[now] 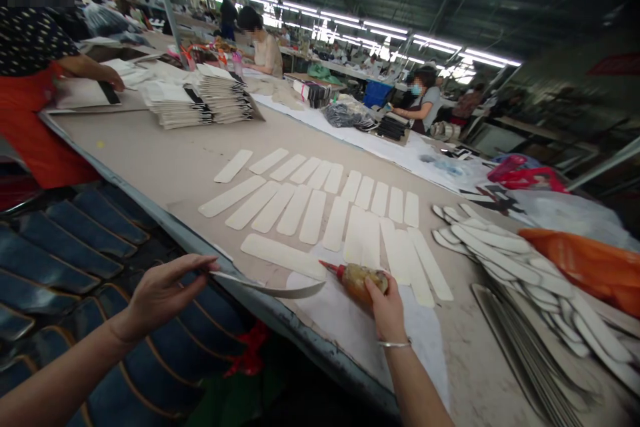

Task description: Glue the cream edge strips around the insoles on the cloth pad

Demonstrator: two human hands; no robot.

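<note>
My left hand (167, 290) pinches one end of a thin, pale strip-shaped piece (280, 291), seen nearly edge-on above the table's near edge. In my right hand (386, 307) is a glue bottle (357, 282) with a red cap and a pointed nozzle aimed left. Just beyond the nozzle lies a cream strip (283, 256) with rounded ends. Two rows of similar cream strips (313, 217) are spread flat farther back. A white sheet (425, 347) lies on the tabletop beneath my right hand.
Dark blue panels (95, 213) with tan edges lie below the table at left. White-and-grey curved pieces (510, 253) and a grey stack (525, 353) fill the right side, beside an orange bag (585, 267). Paper-like stacks (220, 95) stand near a co-worker in orange (35, 127).
</note>
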